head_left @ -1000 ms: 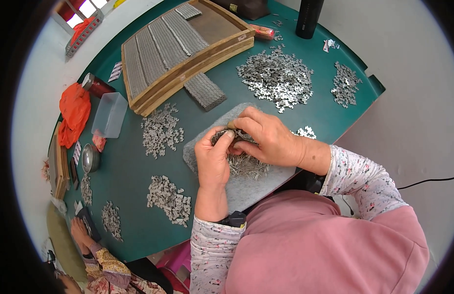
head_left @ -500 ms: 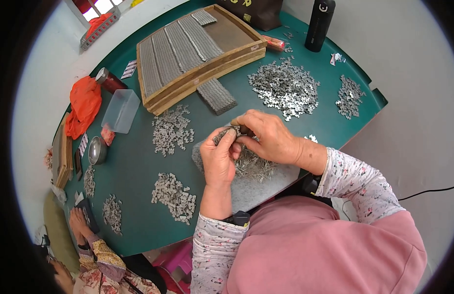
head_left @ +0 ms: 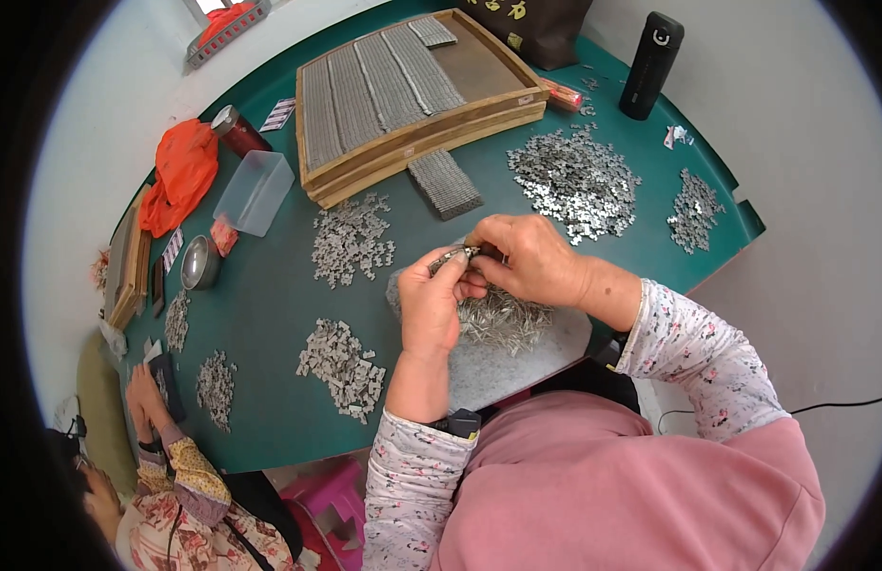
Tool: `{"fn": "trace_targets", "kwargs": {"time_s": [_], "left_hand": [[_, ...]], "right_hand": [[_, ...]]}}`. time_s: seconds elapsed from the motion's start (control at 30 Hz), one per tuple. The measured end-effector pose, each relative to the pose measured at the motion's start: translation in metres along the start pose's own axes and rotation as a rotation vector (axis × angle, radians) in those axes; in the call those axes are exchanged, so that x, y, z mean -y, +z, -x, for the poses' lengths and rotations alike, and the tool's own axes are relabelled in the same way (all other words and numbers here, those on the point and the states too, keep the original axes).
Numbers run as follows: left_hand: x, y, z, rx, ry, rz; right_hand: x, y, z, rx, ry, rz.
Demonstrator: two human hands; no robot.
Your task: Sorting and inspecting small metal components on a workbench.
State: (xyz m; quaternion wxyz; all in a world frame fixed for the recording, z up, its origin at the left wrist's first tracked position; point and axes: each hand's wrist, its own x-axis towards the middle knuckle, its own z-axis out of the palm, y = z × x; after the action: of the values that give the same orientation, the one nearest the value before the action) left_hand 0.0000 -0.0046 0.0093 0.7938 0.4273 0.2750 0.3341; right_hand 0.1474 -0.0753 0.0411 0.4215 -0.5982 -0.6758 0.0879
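Observation:
My left hand [head_left: 430, 309] is closed around a small dark-grey segmented metal strip [head_left: 445, 259], with the thumb pressed along it. My right hand [head_left: 541, 262] pinches at the strip's far end, its fingers meeting those of the left hand. What the right fingertips hold beyond the strip is too small to make out. Just below both hands lies a heap of thin silvery metal pins [head_left: 506, 326] on a pale grey mat [head_left: 489, 383]. Past the hands, a block of grey metal pieces packed in rows [head_left: 446, 184] rests against a wooden tray.
The wooden tray [head_left: 422, 128] holds rows of packed metal strips. Loose metal pieces lie in piles at right [head_left: 574, 181], centre left [head_left: 351, 240] and near left [head_left: 341, 369]. A clear plastic box [head_left: 255, 193], metal bowl [head_left: 200, 264] and black bottle [head_left: 652, 67] stand around. Another person's hands [head_left: 146, 398] rest at left.
The whole view has shifted, so the table's things appear farther right. My hands stay together over the pins, and the strip between them looks slightly turned.

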Motion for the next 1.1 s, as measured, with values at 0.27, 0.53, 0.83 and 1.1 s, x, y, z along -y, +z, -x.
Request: {"fn": "trace_targets", "kwargs": {"time_s": [0.27, 0.53, 0.83, 1.1], "left_hand": [[-0.009, -0.001, -0.022, -0.101, 0.149, -0.627], [-0.008, -0.013, -0.064, -0.209, 0.537, -1.484], [-0.004, -0.008, -0.077, -0.292, 0.464, -1.549], [-0.064, -0.03, -0.036, -0.393, 0.441, -0.921]], "right_hand": [[-0.029, -0.003, -0.02, 0.078, 0.019, 0.101], [-0.069, 0.009, -0.038, 0.043, 0.044, 0.328], [-0.081, 0.011, -0.041, 0.09, 0.138, 0.359], [-0.05, -0.001, -0.049, 0.013, -0.069, 0.38]]}}
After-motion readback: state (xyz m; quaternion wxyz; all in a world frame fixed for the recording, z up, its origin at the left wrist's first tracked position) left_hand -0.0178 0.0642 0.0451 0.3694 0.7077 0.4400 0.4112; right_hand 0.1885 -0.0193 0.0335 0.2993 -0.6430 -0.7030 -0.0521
